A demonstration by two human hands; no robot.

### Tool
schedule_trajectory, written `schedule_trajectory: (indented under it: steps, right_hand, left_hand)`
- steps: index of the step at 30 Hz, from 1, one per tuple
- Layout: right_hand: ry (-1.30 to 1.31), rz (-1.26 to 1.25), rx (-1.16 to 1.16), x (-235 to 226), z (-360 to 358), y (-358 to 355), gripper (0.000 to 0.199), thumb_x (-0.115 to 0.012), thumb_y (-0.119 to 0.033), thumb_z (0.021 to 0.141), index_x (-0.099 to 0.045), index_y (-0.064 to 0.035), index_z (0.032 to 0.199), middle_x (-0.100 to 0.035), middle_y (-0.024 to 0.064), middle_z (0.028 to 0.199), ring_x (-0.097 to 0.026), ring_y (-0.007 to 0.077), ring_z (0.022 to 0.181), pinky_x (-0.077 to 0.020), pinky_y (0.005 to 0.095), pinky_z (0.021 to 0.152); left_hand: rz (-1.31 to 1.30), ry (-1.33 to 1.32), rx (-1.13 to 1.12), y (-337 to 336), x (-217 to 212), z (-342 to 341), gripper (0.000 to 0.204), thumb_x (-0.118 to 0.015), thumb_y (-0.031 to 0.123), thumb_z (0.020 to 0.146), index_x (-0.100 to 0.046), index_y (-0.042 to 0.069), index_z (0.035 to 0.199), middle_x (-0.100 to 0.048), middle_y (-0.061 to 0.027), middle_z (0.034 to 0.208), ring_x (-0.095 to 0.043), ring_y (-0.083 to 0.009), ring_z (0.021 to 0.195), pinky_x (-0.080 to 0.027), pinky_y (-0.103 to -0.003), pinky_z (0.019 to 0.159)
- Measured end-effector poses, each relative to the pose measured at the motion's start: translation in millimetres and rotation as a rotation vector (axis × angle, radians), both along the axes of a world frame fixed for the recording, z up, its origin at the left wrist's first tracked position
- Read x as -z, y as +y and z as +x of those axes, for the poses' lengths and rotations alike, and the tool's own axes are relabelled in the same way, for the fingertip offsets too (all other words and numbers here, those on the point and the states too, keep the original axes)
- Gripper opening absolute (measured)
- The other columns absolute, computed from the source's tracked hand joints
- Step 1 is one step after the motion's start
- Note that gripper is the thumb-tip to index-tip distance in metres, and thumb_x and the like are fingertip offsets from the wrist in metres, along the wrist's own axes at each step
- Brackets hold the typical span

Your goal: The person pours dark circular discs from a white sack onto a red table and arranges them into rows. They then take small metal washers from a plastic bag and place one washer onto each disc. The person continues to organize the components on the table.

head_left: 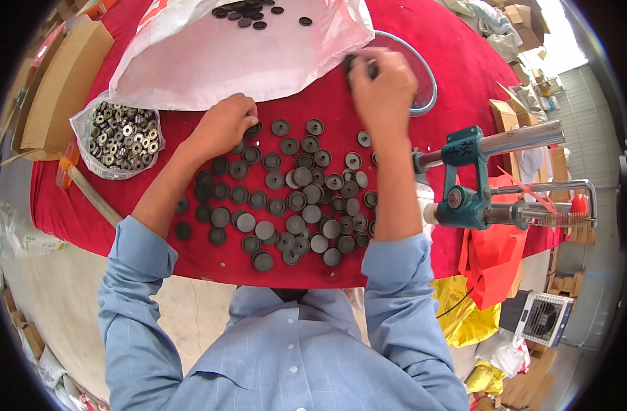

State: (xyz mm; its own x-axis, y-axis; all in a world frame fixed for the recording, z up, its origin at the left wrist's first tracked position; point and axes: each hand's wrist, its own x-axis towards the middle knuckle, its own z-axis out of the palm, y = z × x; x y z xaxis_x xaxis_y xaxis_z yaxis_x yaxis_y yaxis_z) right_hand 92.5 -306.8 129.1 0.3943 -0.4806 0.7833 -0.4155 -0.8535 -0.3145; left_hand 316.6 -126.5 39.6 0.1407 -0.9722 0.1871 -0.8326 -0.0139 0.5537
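Note:
Many round black plastic caps (296, 201) lie scattered over the red cloth in front of me, some face up and some face down. My left hand (224, 128) is at the far left of this spread, fingers curled, with the fingertips closed on one black cap (254, 129). Farther right, my right hand (385, 85) is slightly blurred and raised, with dark caps (362, 67) pinched between thumb and fingers. It is over the near side of a clear basin with a light blue rim (433, 85).
A white sack (258, 75) lies at the back with more caps on it. To the left are a plastic bag of metal rings (125, 137), a wooden-handled hammer (94, 195) and a cardboard box (67, 89). A teal hand press (460, 181) stands at the right.

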Motion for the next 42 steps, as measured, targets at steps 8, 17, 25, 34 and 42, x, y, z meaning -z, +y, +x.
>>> schedule_trajectory:
  steps: [8,17,25,34,42]
  right_hand:
    - [0.031,0.191,0.114,5,-28,-60,0.021,-0.072,-0.012,0.09,-0.077,-0.0012,0.108,-0.076,0.0213,0.103,-0.074,0.0386,0.098,-0.0574,0.0504,0.091]
    - [0.653,0.483,-0.34,54,-43,76,0.027,-0.08,-0.009,0.086,-0.077,-0.0079,0.113,-0.07,0.0144,0.103,-0.071,0.0378,0.1,-0.057,0.0491,0.087]
    - [0.656,0.394,-0.292,63,-44,85,0.019,-0.08,-0.009,0.087,-0.075,-0.0071,0.106,-0.069,0.0126,0.103,-0.071,0.0384,0.098,-0.0563,0.0513,0.087]
    - [0.407,0.603,-0.297,73,-53,76,0.016,-0.073,-0.004,0.089,-0.072,-0.0032,0.105,-0.072,0.0111,0.104,-0.074,0.0299,0.095,-0.0589,0.0431,0.079]
    - [-0.247,1.686,-0.683,56,-36,81,0.032,-0.062,-0.003,0.096,-0.071,-0.0008,0.126,-0.071,0.0107,0.12,-0.073,0.0205,0.101,-0.0617,0.0376,0.088]
  left_hand:
    - [0.128,1.382,-0.195,-3,-51,-13,0.027,-0.056,0.017,0.109,-0.065,-0.001,0.126,-0.073,-0.0077,0.111,-0.06,-0.0109,0.079,-0.049,-0.023,0.062]
    - [-0.009,1.464,-0.046,-48,-90,-27,0.03,-0.058,0.024,0.109,-0.066,-0.002,0.122,-0.062,-0.0012,0.093,-0.048,-0.0045,0.067,-0.036,-0.02,0.05]
    - [-0.533,0.015,-0.079,-223,-102,-85,0.039,-0.072,0.034,0.101,-0.071,0.001,0.123,-0.077,-0.015,0.114,-0.074,-0.0315,0.09,-0.058,-0.045,0.075]
    - [-0.473,0.51,0.248,-184,-117,-67,0.026,-0.069,0.009,0.095,-0.076,0.004,0.119,-0.071,-0.006,0.083,-0.065,-0.0175,0.074,-0.053,-0.035,0.068]
    - [-0.011,0.282,0.015,19,-82,-4,0.022,-0.07,0.016,0.102,-0.074,-0.001,0.115,-0.07,-0.0064,0.102,-0.067,-0.0171,0.092,-0.052,-0.032,0.084]
